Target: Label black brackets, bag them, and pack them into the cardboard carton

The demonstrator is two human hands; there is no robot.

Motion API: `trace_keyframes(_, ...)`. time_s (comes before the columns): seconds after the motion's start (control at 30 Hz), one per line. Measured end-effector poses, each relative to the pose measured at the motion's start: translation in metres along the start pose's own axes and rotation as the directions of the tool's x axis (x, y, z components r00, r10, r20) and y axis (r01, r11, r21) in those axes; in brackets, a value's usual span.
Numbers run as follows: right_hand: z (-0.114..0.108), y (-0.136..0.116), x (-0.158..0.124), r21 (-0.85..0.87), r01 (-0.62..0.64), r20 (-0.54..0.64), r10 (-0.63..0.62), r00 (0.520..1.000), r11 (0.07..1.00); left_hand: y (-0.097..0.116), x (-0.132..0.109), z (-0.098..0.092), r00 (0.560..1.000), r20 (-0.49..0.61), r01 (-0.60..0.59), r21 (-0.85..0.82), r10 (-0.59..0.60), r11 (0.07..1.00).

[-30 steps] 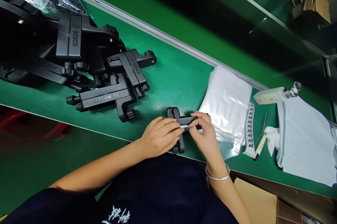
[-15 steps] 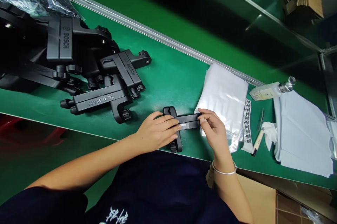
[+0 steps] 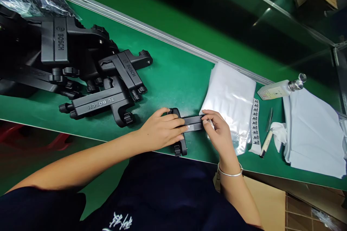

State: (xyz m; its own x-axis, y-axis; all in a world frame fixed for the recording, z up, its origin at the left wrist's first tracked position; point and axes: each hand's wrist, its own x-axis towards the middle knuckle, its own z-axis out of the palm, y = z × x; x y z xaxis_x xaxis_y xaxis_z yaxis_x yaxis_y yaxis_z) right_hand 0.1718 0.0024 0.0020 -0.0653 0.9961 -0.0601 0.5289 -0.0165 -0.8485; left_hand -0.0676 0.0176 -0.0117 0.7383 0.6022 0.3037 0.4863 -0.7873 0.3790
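A black plastic clamp bracket (image 3: pixel 194 119) lies on the green table near its front edge, its long arm pointing right. A small pale label (image 3: pixel 190 127) shows on the arm. My left hand (image 3: pixel 164 128) lies across the bracket's left part, holding it with the fingers over the arm and the thumb at its far side. At the arm's right end, my right hand (image 3: pixel 219 129) grips the tip between thumb and fingers. Part of the bracket is hidden under my left hand.
Similar black brackets (image 3: pixel 99 103) marked BOSCH are piled at left. On the right are clear plastic bags (image 3: pixel 230 90), a label strip (image 3: pixel 255 122), a cutter-like tool (image 3: pixel 266 144), a crumpled white tissue (image 3: pixel 278 133), a bottle with a metal top (image 3: pixel 278 90) and white sheets (image 3: pixel 314 137).
The view has shifted slightly. My left hand's fingertips have moved a little along the arm, and its thumb shows more at the far side. Both hands stay on the bracket.
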Motion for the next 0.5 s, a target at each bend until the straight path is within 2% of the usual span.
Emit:
trace_keyframes(0.17, 0.0, -0.001, 0.001, -0.021, 0.014, -0.001, -0.014, 1.0, 1.0, 0.007, 0.016, -0.001, 0.993, 0.102, -0.056, 0.046, 0.051, 0.997)
trace_keyframes(0.27, 0.0, -0.003, 0.002, -0.014, 0.003, 0.014, -0.003, 1.0, 1.0, 0.008, 0.011, -0.003, 0.991, 0.127, -0.046, -0.01, 0.047, 0.999)
trace_keyframes(0.43, -0.006, -0.002, 0.002, -0.027, 0.029, 0.049, -0.027, 0.998, 0.999, -0.003, -0.029, -0.009, 0.998, -0.011, -0.059, -0.132, 0.059, 0.989)
trace_keyframes(0.5, -0.011, 0.0, 0.002, -0.049, 0.101, 0.093, -0.096, 0.991, 0.994, -0.006, -0.045, -0.009, 0.995, -0.096, 0.014, -0.17, -0.03, 0.985)
